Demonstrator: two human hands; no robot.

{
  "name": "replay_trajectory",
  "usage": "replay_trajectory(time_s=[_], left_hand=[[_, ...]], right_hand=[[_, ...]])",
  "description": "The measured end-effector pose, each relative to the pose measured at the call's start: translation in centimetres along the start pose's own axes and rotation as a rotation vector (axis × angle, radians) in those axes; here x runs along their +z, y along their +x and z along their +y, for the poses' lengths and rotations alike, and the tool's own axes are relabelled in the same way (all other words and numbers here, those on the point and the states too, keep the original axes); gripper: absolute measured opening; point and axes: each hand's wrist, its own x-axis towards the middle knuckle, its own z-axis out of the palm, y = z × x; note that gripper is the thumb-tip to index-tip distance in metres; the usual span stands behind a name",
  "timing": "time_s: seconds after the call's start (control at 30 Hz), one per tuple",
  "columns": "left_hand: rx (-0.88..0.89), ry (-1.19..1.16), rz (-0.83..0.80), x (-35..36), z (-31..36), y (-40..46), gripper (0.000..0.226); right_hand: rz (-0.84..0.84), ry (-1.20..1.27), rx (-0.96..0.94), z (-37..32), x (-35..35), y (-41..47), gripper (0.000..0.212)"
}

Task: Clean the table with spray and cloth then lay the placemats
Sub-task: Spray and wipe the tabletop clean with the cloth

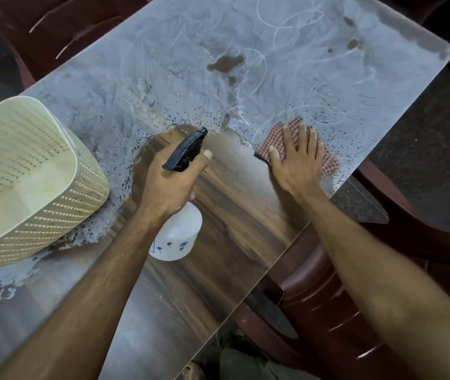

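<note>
Left grip (173,182) clenched spray bottle (177,234), right grip (297,163) flat on cloth (327,160); counter (163,297) near edge wiped, far half dusty, placemats unlaid.

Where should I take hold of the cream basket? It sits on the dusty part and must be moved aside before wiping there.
Grip the cream basket by its near rounded rim corner, coming from the right with fingers inside and thumb outside. It stands upright and open-topped, showing no handles, and the left hand holds the spray bottle right beside it. The right hand presses the checked cloth.
</note>
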Motion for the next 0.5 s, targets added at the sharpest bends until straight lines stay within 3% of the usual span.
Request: replay_trajectory(time_s=[0.13, 0.27, 0.4, 0.5], left_hand=[[-0.009, -0.014, 0.023, -0.6, -0.2, 1.0, 0.021], [0.021, 0.001, 0.024, -0.8, 0.3, 1.9, 0.010], [0.026, 0.003, 0.030, -0.9, 0.4, 3.1, 0.020], [-0.010, -0.022, 0.038, -1.4, 0.1, 3.6, 0.022]], right_hand=[[-0.020, 0.010, -0.083, -5.6, 0.4, 2.9, 0.072], [-0.047, 0.035, -0.327, -9.7, 1.7, -2.2, 0.068], [-0.089, 0.041, -0.438, -7.3, 1.9, -7.4, 0.066], [-0.056, -0.018, -0.313, -4.0, 1.4, -5.0, 0.066]])
